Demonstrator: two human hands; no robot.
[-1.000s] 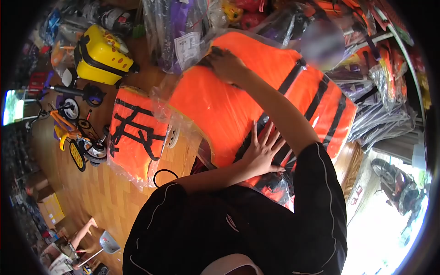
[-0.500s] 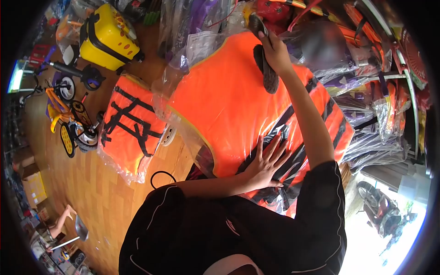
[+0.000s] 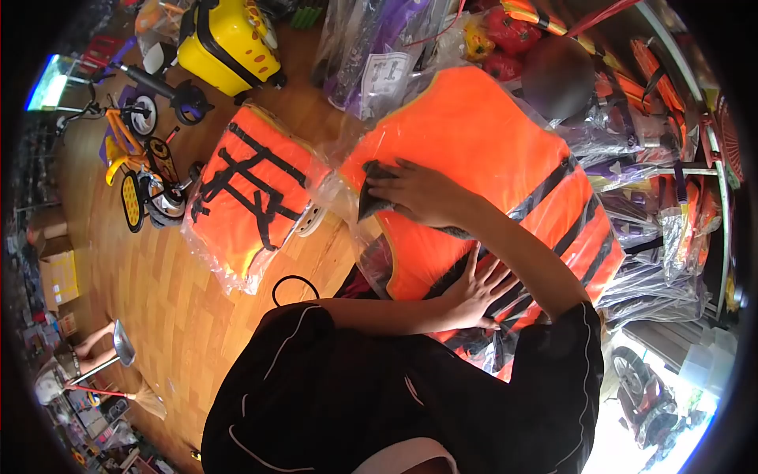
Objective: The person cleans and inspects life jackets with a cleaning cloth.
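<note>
A large orange life vest (image 3: 474, 118) with black straps lies in front of me inside clear plastic. My left hand (image 3: 472, 299) rests flat on its strapped part, fingers spread. Near the vest's left edge, my right hand (image 3: 426, 193) presses a dark grey cloth (image 3: 374, 199) against the plastic. Part of that cloth also shows under the palm; the rest is hidden by the hand. A second bagged orange life vest (image 3: 245, 193), crossed by black straps, lies to the left.
A yellow suitcase (image 3: 225, 51) stands at the upper left, near a child's bicycle (image 3: 142, 162). Bagged goods (image 3: 624, 142) fill a rack on the right. At lower left, another person's arm (image 3: 95, 340) is near a dustpan (image 3: 123, 344) and a broom (image 3: 148, 400).
My right hand has swept the cloth from the vest's upper part down and left to its left edge. My left hand stays flat on the vest. The whole view has shifted a little.
</note>
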